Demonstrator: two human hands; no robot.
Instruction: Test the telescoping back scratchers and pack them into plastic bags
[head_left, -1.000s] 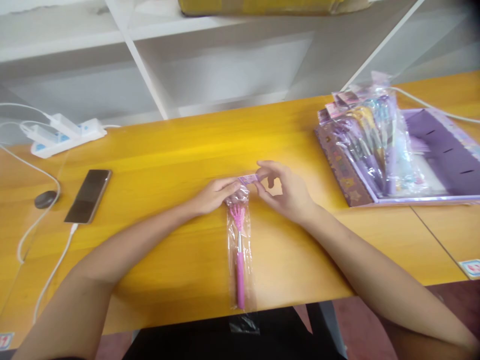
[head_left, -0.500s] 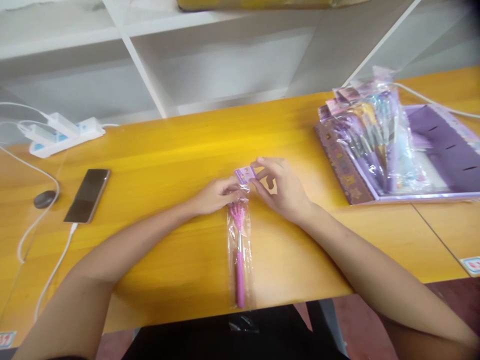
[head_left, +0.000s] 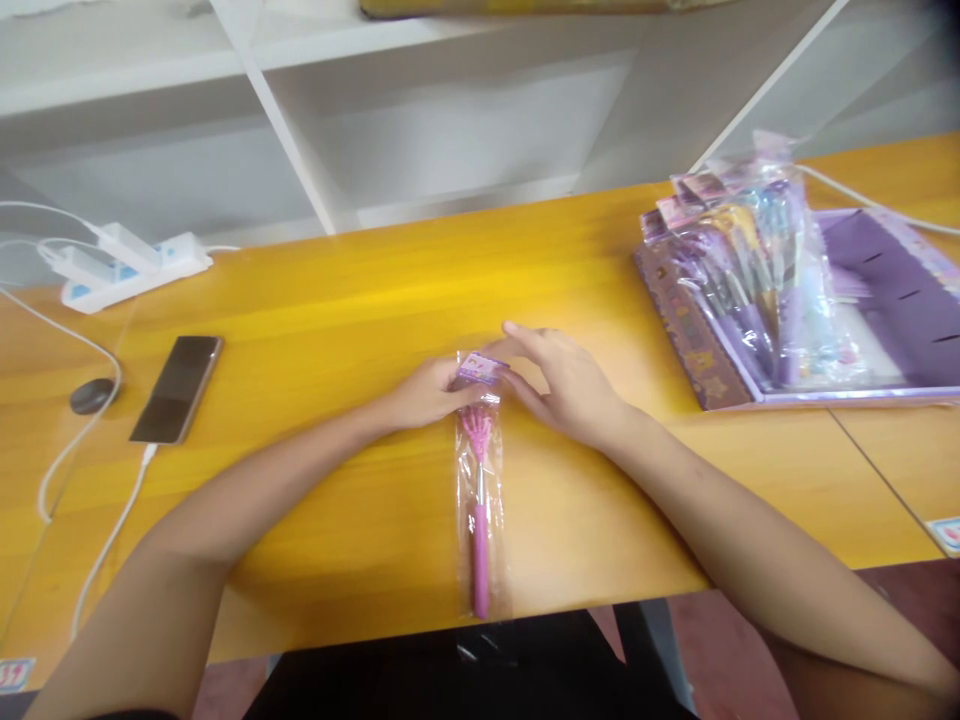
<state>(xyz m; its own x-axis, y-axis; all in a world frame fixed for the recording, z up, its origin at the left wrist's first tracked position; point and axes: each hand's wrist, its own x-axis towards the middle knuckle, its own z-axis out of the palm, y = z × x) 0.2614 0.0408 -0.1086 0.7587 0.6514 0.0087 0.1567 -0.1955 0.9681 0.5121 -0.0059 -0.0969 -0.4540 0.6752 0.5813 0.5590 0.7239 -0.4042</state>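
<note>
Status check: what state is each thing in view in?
Pink scratcher: bagged, lying on the table.
Clear bag: around the scratcher; seal unclear.
Header card: at the bag's top, between the hands.
Left hand: thumb at the bag's top, grip partly hidden.
Right hand: beside the card, grip unclear.
Phone: dark screen, cable plugged in.
Power strip: plugs inserted.
Purple box: open, holding bagged items.

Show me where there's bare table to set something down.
The widest bare table lies along the shelf between the phone and box; a smaller patch lies between the bagged pink stick and right forearm. Crowded: the left end, around phone and power strip; and the box's left half, piled with packets.
</note>
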